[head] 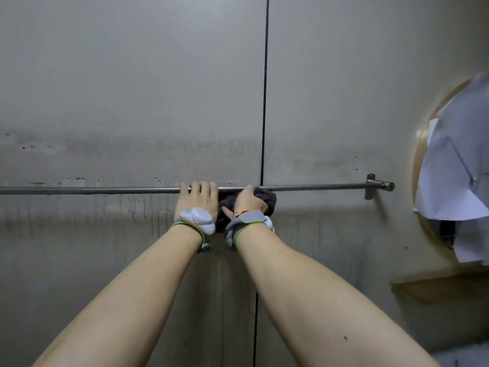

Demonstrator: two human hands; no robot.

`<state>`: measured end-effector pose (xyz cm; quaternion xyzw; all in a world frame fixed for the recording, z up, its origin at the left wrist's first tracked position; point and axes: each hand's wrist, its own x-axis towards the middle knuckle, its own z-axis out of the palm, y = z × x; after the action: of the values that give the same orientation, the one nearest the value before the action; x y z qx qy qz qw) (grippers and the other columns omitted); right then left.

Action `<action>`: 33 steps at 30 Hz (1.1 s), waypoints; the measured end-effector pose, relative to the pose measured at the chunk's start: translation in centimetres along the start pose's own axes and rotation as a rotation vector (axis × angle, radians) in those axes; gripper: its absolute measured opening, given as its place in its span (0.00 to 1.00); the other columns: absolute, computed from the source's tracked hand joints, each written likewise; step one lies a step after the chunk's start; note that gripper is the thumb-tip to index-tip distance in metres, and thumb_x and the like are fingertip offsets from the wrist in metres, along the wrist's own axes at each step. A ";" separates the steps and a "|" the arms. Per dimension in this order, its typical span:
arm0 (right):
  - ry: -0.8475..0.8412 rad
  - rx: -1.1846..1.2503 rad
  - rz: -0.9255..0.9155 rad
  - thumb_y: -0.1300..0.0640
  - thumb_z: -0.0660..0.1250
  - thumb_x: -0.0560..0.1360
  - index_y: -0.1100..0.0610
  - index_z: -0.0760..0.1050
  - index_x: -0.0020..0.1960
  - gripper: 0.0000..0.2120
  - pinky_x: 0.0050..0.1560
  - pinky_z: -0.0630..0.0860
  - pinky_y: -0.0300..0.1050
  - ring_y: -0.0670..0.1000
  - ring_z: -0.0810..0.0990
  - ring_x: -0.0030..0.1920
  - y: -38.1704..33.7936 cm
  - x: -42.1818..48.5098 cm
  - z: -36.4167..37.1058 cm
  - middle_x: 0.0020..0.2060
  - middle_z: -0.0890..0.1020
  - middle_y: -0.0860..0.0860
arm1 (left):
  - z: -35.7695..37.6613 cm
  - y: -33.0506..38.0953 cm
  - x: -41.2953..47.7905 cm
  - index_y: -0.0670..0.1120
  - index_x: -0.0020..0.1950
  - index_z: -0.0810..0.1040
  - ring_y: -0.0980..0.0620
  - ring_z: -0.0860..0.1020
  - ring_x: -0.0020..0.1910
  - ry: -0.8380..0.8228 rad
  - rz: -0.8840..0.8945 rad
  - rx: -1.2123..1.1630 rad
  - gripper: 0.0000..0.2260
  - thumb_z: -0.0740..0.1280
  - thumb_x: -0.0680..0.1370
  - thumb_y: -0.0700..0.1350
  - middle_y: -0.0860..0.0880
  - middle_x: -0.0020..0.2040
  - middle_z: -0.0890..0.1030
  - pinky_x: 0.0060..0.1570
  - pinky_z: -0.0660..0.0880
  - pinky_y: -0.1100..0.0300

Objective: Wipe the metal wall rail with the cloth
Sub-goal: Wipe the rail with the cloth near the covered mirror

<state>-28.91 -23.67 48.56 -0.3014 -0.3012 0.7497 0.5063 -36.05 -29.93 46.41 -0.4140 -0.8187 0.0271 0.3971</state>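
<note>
My right hand (248, 201) has a clenched grip on the dark cloth (266, 198) mid-rail (317, 186), my left hand (198, 200) curled over the bar beside it; I judge both long stretches remain unwiped.

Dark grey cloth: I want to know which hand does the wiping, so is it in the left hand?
No, the dark grey cloth is bunched in the right hand, while the left hand rests bare on the thin metal wall rail.

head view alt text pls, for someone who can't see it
Two bare hands meet on a thin horizontal metal wall rail: the left hand grips it, the right hand presses a dark grey cloth against it.
</note>
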 end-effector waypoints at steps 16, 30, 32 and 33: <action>-0.119 -0.141 -0.069 0.55 0.54 0.81 0.62 0.63 0.70 0.20 0.47 0.79 0.53 0.57 0.73 0.55 -0.9 2.5 -1.5 0.67 0.70 0.59 | 0.1 -0.8 0.1 0.41 0.73 0.57 0.43 0.68 0.63 -0.056 0.039 -0.067 0.29 0.62 0.76 0.51 0.42 0.66 0.69 0.64 0.62 0.46; 0.153 0.059 -0.185 0.61 0.57 0.76 0.61 0.67 0.59 0.12 0.42 0.79 0.59 0.60 0.74 0.57 -6.4 4.9 -5.6 0.62 0.72 0.58 | 0.0 -1.3 -0.2 0.40 0.72 0.59 0.43 0.70 0.61 -0.002 0.058 -0.060 0.22 0.55 0.77 0.39 0.42 0.63 0.70 0.64 0.63 0.46; 0.261 0.033 -0.263 0.59 0.58 0.76 0.61 0.60 0.68 0.21 0.55 0.76 0.63 0.63 0.72 0.63 -7.5 6.0 -6.6 0.67 0.67 0.60 | 0.2 -1.2 -0.3 0.40 0.72 0.59 0.43 0.70 0.61 0.004 0.067 -0.059 0.22 0.56 0.77 0.39 0.41 0.63 0.70 0.64 0.63 0.46; 0.252 -0.081 -0.298 0.57 0.58 0.77 0.61 0.59 0.70 0.23 0.61 0.74 0.62 0.63 0.71 0.66 -7.4 5.9 -6.5 0.68 0.67 0.60 | 0.2 -1.3 -0.3 0.40 0.71 0.59 0.42 0.70 0.60 0.009 0.067 -0.064 0.22 0.56 0.77 0.39 0.41 0.63 0.70 0.63 0.63 0.47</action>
<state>-21.51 -14.86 49.15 -0.3654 -0.3066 0.6101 0.6327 -36.91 -30.90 46.59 -0.4539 -0.8030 0.0122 0.3861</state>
